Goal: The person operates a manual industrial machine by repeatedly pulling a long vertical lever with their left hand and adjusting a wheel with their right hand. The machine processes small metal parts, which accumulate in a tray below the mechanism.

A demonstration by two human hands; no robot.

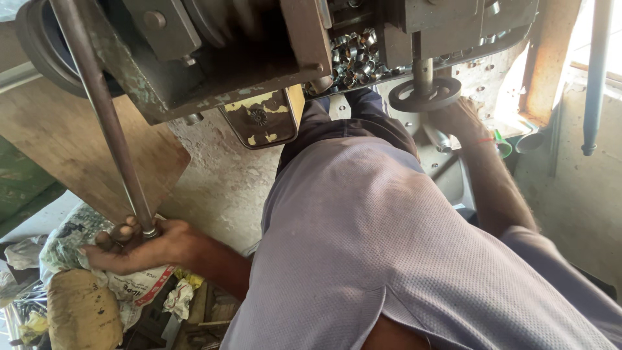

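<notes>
- Lever bar [103, 116]: a long steel rod that slants from the top left corner of the machine body [194, 71] down to its lower end at the bottom left, so its long axis runs steeply, leaning slightly rightward as it descends.
- Left hand [139, 246] is clamped around the bar's lower end, fingers wrapped over it; the rest of the bar rises up and away from this hand toward the machine.
- Right hand [461, 120] is well apart, at the right side of the machine, lying against the small round handwheel [426, 94]; whether its fingers are closed on the wheel I cannot tell.
- Small metal rings [355, 55] are heaped in a tray on the machine, between the two hands and nearer the right one.
- Sacks and crumpled paper [84, 304] lie on the floor below the left hand.
</notes>
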